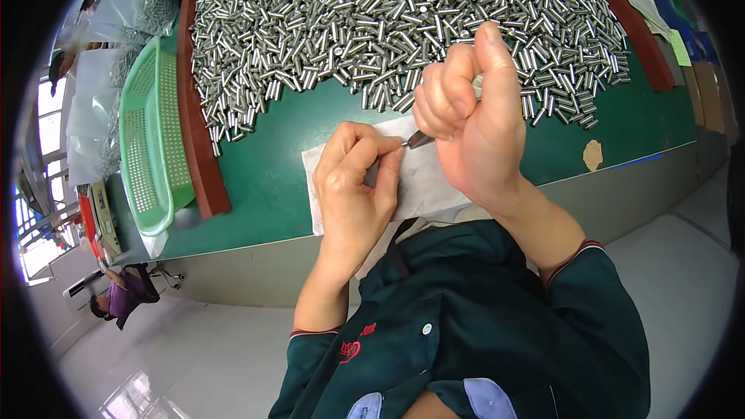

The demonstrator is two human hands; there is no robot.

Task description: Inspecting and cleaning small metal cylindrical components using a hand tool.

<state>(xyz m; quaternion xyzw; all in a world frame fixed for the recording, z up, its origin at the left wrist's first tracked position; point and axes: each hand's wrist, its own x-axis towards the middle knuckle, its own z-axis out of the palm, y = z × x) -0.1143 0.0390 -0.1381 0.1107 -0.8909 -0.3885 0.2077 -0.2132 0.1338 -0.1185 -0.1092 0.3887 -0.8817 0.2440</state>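
Note:
My left hand [341, 178] is closed in a pinch, with thumb and forefinger meeting on a small metal pin [403, 144] whose tip peeks out. My right hand [485, 124] is a fist around a tool with a dark, narrow tip [420, 139]; its handle is mostly hidden in the palm. That tip points left and reaches the pin, or nearly so. Both hands are over a white cloth [427, 174] at the table's front edge. Just beyond them spreads a large heap of shiny metal pins [403, 23].
Red-brown bars [203, 140] border the heap on the green table [264, 194]. A light-green plastic basket [167, 217] stands at the left, near clear bags of pins [159, 8]. A tan scrap [592, 155] lies at right. A person in purple [124, 295] is far left.

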